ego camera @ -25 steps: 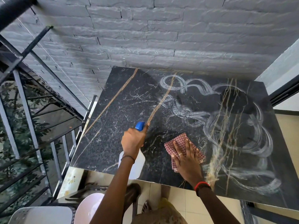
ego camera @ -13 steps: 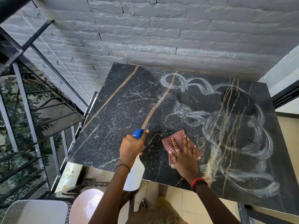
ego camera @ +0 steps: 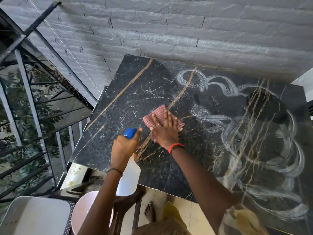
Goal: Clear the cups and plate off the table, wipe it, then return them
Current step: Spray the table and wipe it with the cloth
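The black marble table carries white wet wipe streaks over its right half. My right hand presses flat on a red checked cloth near the table's middle. My left hand grips a white spray bottle with a blue nozzle, held over the table's near edge, just left of the cloth. A pink plate lies on a dark chair at the lower left. No cups are in view.
A grey stone wall backs the table. A black metal railing and stairs run along the left. A grey tray sits at the bottom left beside the dark chair. My bare foot stands on pale floor tiles.
My right hand has slid the cloth away from the near edge, up and left toward the table's middle. My left hand with the bottle stayed nearly in place.
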`<state>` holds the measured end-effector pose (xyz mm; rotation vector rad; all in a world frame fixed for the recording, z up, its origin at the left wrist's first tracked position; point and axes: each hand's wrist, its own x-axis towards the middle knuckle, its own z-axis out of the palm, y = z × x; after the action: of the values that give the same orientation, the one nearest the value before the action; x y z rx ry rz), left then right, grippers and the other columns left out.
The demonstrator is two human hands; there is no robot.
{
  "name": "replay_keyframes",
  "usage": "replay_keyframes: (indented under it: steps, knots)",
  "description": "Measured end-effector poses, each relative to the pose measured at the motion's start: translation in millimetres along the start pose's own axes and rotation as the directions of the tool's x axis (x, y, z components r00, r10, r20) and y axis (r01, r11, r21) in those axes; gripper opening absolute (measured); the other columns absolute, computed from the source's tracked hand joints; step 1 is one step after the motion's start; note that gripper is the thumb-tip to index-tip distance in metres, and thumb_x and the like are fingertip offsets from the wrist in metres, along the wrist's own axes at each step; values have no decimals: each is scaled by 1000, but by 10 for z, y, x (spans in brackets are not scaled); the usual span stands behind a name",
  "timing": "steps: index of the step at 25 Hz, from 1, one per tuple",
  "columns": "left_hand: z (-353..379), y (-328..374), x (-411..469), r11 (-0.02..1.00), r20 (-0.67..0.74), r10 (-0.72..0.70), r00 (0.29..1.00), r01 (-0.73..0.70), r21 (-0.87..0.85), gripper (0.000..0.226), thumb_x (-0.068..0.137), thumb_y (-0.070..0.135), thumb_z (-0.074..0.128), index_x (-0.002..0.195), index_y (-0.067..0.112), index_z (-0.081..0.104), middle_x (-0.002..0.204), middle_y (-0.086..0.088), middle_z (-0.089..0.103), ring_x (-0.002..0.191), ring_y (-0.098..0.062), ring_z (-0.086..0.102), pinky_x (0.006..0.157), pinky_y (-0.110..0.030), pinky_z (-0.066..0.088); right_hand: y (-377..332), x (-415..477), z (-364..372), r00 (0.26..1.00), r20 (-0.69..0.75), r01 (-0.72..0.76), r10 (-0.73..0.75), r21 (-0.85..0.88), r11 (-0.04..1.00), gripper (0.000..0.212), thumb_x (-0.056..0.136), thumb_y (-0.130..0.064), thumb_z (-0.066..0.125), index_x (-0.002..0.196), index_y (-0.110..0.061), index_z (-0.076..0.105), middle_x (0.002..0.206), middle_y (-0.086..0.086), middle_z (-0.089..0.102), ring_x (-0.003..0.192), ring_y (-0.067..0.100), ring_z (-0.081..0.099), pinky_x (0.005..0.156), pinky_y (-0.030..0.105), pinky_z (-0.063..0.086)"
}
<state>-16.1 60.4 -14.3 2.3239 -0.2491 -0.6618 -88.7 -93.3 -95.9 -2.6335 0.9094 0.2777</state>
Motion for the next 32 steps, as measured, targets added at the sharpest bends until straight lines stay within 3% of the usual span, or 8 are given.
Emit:
replay_keyframes:
  steps: [4,7,9,13,20,27,30,32]
  knots:
    - [-94,94,118,1000,-24,-7,1000,7,0,63,85,65,54,76,5,68,68,-6,72,60,-20,66,76,-36,57,-149,-508,249,989,21,149,-148,-28,988,56,99,-48,22,151,-38,6,158,15,-13,147,30,-13,118,52,-3]
    - [-120,169,197,1000,-31,17,999,-17,-23,62,86,64,53,77,5,67,70,-7,72,59,-19,65,75,-34,56,220,-866,346,988,-47,145,-149,-84,986,56,96,-51,24,150,-36,20,159,16,0,147,33,1,118,53,3]
    - [-121,221,240,999,-23,11,1000,-12,-45,62,86,64,53,80,4,67,73,-8,73,57,-20,66,73,-34,57,544,-911,284,994,-47,98,-103,-105,990,57,96,-52,23,150,-38,11,159,15,-4,147,33,0,118,50,0]
    - [-94,309,339,997,-9,-17,1000,17,-69,62,85,64,54,82,3,66,72,-10,73,54,-21,65,71,-35,59,1063,-461,0,999,-29,-18,15,-104,994,58,99,-52,20,146,-41,-11,154,15,-21,146,33,-11,119,50,-5]
    - [-79,350,511,995,-6,-25,1000,24,-97,59,86,60,55,92,3,65,74,-9,72,56,-23,66,74,-41,60,871,898,-456,995,11,-99,100,-36,994,57,98,-56,18,147,-44,-8,158,11,-19,146,30,-16,115,51,-11]
    - [-111,418,709,997,-65,-56,996,53,-58,63,85,63,55,83,1,67,73,-13,73,61,-27,68,77,-44,59,-124,751,-104,969,72,243,-236,-100,965,55,99,-55,13,149,-41,-4,157,16,-18,145,32,-17,117,51,-10]
    - [-98,511,754,996,-74,-61,995,56,-65,65,84,64,56,79,0,68,70,-11,73,59,-24,67,77,-42,59,32,275,31,948,67,317,-311,-96,944,56,99,-54,19,150,-40,2,158,12,-16,146,29,-16,117,48,-13]
    - [-86,580,781,996,-73,-59,996,55,-69,65,85,64,56,76,2,69,71,-11,73,63,-25,69,78,-43,59,323,-15,60,957,38,290,-287,-111,951,57,97,-57,17,151,-39,6,159,11,-13,147,30,-12,119,50,-6]
